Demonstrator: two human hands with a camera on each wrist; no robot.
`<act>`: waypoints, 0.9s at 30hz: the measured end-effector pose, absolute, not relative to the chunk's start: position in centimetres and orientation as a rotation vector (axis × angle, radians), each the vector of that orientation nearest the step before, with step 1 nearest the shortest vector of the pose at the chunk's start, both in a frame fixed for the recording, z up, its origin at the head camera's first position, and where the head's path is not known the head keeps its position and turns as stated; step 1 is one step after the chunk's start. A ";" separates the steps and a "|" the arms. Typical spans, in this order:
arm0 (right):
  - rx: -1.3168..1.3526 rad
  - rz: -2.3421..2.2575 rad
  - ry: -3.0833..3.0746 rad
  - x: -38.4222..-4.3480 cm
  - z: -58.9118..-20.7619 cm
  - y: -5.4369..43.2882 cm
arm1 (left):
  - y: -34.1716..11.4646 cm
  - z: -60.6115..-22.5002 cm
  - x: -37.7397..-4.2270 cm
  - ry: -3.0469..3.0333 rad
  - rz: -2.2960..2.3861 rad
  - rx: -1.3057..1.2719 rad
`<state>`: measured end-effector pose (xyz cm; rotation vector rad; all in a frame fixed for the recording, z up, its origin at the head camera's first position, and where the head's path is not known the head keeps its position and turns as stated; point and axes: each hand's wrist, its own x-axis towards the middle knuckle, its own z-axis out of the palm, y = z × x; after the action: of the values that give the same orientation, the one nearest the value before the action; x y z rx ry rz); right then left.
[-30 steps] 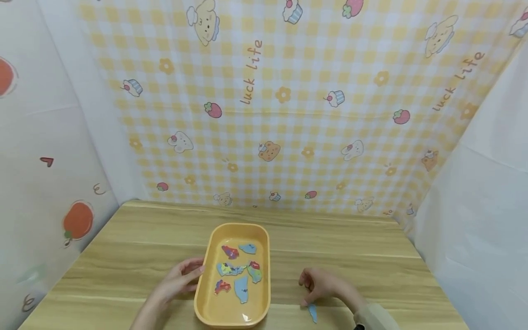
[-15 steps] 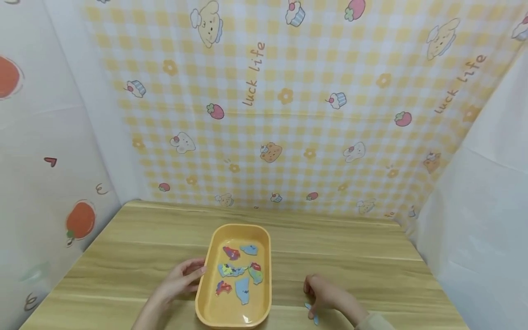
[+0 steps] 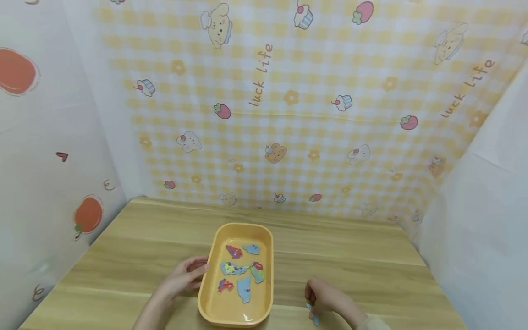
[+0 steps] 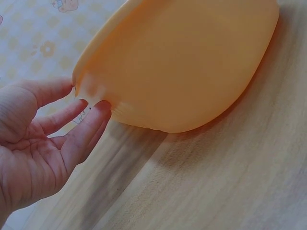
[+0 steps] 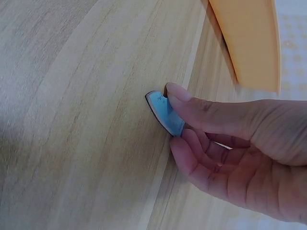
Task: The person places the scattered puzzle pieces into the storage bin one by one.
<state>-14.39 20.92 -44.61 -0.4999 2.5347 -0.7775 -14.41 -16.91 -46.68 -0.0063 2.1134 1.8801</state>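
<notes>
A yellow tray [image 3: 237, 309] stands on the table with several irregular, colourful flat puzzle pieces in it, such as a light-blue piece [image 3: 244, 289] and a red-and-purple piece [image 3: 234, 251]. My left hand [image 3: 183, 277] touches the tray's left side, thumb tip at the rim and fairly straight fingers against the outer wall [image 4: 182, 72]. To the right of the tray, my right hand [image 3: 327, 295] pinches a small blue puzzle piece [image 5: 164, 112] between thumb and fingers, low over the table. Part of that piece is hidden behind the thumb.
The wood-grain table [image 3: 350, 247] meets a yellow checked cloth [image 3: 288, 114] at the back. White sheets stand along the left side [image 3: 37, 183] and the right side [image 3: 486, 220].
My right hand has shifted slightly and now pinches the blue puzzle piece, which lay by its fingertips before. My left hand stays at the tray. The head view has shifted a little.
</notes>
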 end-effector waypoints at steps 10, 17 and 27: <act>-0.511 -0.783 2.500 -14.4 -44.6 20.6 | -17.0 -47.0 -14.4 2.105 1.889 0.000; -0.507 -0.807 2.472 -14.4 -44.3 20.4 | -16.9 -46.9 -14.6 2.100 1.894 -0.009; -0.542 -0.822 2.441 -14.7 -44.0 20.5 | -16.9 -46.7 -15.0 2.110 1.881 -0.010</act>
<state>-14.66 20.47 -43.97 -0.5416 2.4409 -0.8221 -15.04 -16.86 -46.68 -0.0105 2.1099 1.8814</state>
